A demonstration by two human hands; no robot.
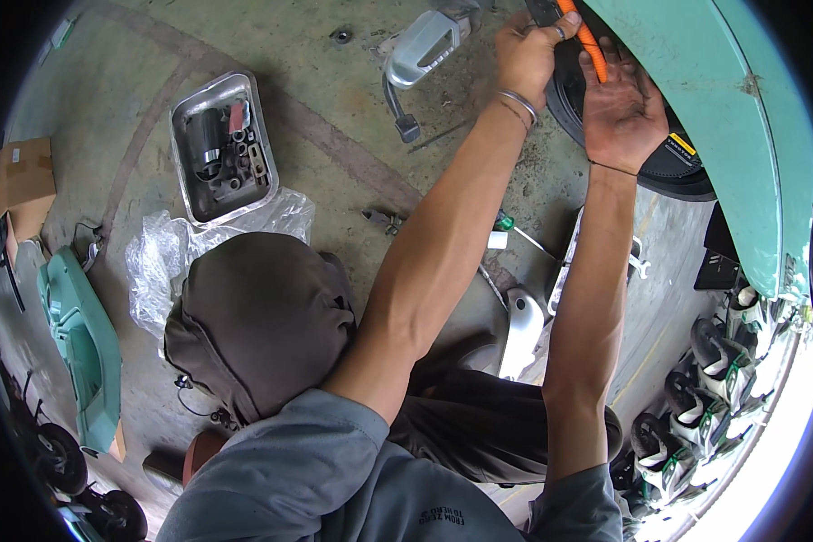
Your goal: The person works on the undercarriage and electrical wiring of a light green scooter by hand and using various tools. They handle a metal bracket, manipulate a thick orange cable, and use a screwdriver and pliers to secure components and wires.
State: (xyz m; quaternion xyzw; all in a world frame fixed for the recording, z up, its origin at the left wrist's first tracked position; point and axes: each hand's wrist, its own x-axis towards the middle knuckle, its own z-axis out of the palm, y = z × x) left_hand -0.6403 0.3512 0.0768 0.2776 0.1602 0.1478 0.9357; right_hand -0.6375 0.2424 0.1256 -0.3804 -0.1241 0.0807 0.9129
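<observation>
An orange corrugated tube (589, 43) runs down from the top edge, beside a mint-green body panel (741, 117). My left hand (526, 59), with a ring and a metal bracelet, closes at its upper part, the thumb against it; the other fingertips are partly hidden. Palm up, my right hand (625, 122) lies under the tube's lower end, fingers stretched and a little spread. Its fingertips touch or nearly touch the tube. Dark smudges mark this palm. Behind both hands is a black round part (565, 104), wheel-like, bearing a yellow label.
On the floor left stands a metal tray (179, 135) of tools and parts, beside clear plastic wrap (154, 262). A silver part (425, 50), screwdriver (506, 221) and wrench (640, 262) lie around. My bent knee (262, 325) is at lower left; a green panel (81, 352) lies beyond it.
</observation>
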